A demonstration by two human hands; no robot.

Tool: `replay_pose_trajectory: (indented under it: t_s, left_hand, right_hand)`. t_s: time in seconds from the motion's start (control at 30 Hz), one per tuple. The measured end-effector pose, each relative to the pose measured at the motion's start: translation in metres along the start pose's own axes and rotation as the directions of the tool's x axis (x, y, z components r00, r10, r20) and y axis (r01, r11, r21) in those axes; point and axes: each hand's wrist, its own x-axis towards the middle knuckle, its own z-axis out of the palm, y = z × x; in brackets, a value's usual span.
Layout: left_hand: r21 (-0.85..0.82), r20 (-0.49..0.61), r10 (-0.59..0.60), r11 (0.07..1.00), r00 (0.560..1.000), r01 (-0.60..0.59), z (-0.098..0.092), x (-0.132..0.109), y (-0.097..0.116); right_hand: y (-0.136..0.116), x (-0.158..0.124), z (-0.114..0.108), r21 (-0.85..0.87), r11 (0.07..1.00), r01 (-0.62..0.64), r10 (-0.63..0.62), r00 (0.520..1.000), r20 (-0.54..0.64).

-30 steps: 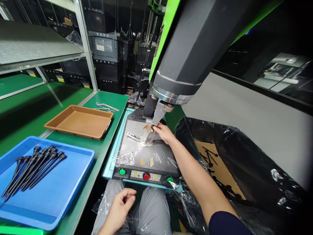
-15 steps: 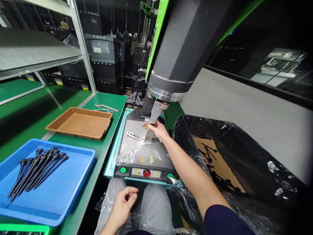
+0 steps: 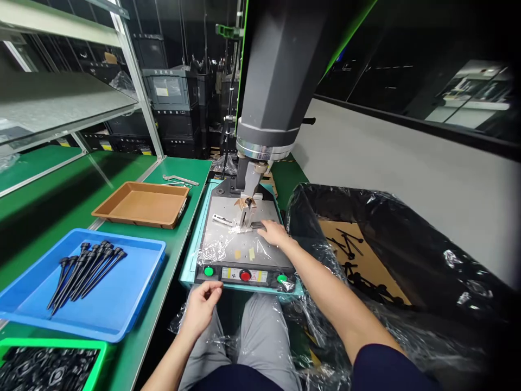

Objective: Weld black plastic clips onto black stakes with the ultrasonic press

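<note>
My right hand [image 3: 275,232] rests on the grey base plate [image 3: 228,247] of a press machine, fingers lying flat beside a small dark piece [image 3: 258,225] near the fixture [image 3: 245,213] under the machine's horn [image 3: 253,176]. It holds nothing that I can see. My left hand [image 3: 200,307] hovers just below the front control panel, close to the green button [image 3: 209,271], with its fingers loosely curled and nothing in them. A red button [image 3: 245,276] and a second green button [image 3: 281,279] sit further right on the panel.
A blue tray [image 3: 122,309] with several black pins [image 3: 87,263] lies on the green bench at left, behind it a brown tray [image 3: 142,205] and a metal tool [image 3: 180,179]. A green bin [image 3: 49,368] holds black parts. A black-lined box [image 3: 366,260] stands at right.
My right hand has drawn back from the fixture under the horn and lowered onto the plate. My left hand has risen from my lap toward the left green button.
</note>
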Motion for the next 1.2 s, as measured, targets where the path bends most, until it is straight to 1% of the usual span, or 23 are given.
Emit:
replay_pose_trajectory:
  t_s: [0.1,0.2,0.23,0.3,0.37,0.4,0.43,0.5,0.57,0.63,0.67,0.73,0.77,0.83,0.87,0.93,1.03,1.13,1.2]
  left_hand:
    - [0.025,-0.002,0.068,0.997,0.998,-0.068,0.000,0.025,0.017]
    - [0.090,-0.030,0.097,0.991,0.995,-0.094,-0.004,0.052,0.029]
    - [0.141,-0.055,0.111,0.985,0.992,-0.102,-0.007,0.061,0.031]
    - [0.301,-0.141,0.170,0.946,0.975,-0.121,-0.017,0.081,0.031]
    - [0.474,-0.237,0.222,0.876,0.946,-0.087,-0.029,0.100,0.029]
    - [0.524,-0.275,0.208,0.851,0.939,-0.035,-0.034,0.108,0.027]
    - [0.534,-0.299,0.154,0.845,0.942,0.032,-0.040,0.116,0.025]
    - [0.481,-0.294,-0.020,0.861,0.956,0.166,-0.048,0.129,0.022]
    - [0.410,-0.217,-0.165,0.879,0.962,0.243,-0.053,0.135,0.020]
    - [0.328,-0.138,-0.243,0.904,0.960,0.275,-0.058,0.137,0.021]
    - [0.265,-0.098,-0.271,0.920,0.958,0.288,-0.060,0.136,0.023]
    - [0.085,0.009,-0.307,0.948,0.952,0.306,-0.064,0.134,0.029]
    - [-0.010,0.068,-0.300,0.953,0.952,0.301,-0.066,0.132,0.033]
    - [-0.174,0.160,-0.233,0.950,0.959,0.260,-0.068,0.131,0.043]
    - [-0.237,0.164,-0.180,0.947,0.970,0.216,-0.068,0.131,0.048]
    - [-0.310,0.102,-0.076,0.945,0.992,0.104,-0.067,0.137,0.059]
    - [-0.296,-0.011,0.048,0.954,0.999,-0.050,-0.063,0.158,0.077]
    - [-0.222,-0.041,0.133,0.965,0.990,-0.139,-0.057,0.189,0.099]
    - [-0.179,-0.040,0.168,0.969,0.985,-0.172,-0.050,0.212,0.114]
  right_hand:
    - [-0.001,-0.001,0.007,-0.089,0.996,0.031,-0.027,0.999,0.045]
    - [-0.001,0.001,0.008,-0.108,0.991,0.079,-0.069,0.993,0.093]
    - [0.000,0.001,0.007,-0.098,0.990,0.100,-0.089,0.990,0.110]
    - [0.000,-0.002,0.003,-0.056,0.986,0.156,-0.147,0.980,0.131]
    - [-0.002,-0.006,-0.006,0.007,0.974,0.228,-0.227,0.966,0.127]
    - [-0.004,-0.009,-0.011,0.039,0.964,0.262,-0.265,0.957,0.118]
    - [-0.006,-0.011,-0.018,0.065,0.955,0.290,-0.296,0.949,0.108]
    - [-0.010,-0.013,-0.031,0.135,0.934,0.331,-0.343,0.936,0.076]
    - [-0.014,-0.009,-0.044,0.229,0.907,0.352,-0.367,0.930,0.023]
    - [-0.019,-0.001,-0.055,0.330,0.877,0.349,-0.360,0.933,-0.030]
    - [-0.020,0.005,-0.059,0.375,0.865,0.333,-0.345,0.938,-0.038]
    - [-0.023,0.017,-0.067,0.454,0.850,0.268,-0.305,0.952,0.009]
    - [-0.024,0.024,-0.069,0.494,0.840,0.227,-0.286,0.957,0.047]
    - [-0.025,0.035,-0.074,0.558,0.813,0.165,-0.265,0.959,0.102]
    - [-0.025,0.039,-0.076,0.582,0.799,0.153,-0.262,0.959,0.107]
    - [-0.022,0.047,-0.081,0.610,0.777,0.152,-0.261,0.961,0.093]
    - [-0.015,0.057,-0.089,0.613,0.779,0.134,-0.231,0.969,0.082]
    - [-0.007,0.066,-0.100,0.608,0.785,0.121,-0.188,0.981,0.048]
    - [-0.001,0.071,-0.108,0.593,0.796,0.125,-0.160,0.987,0.007]
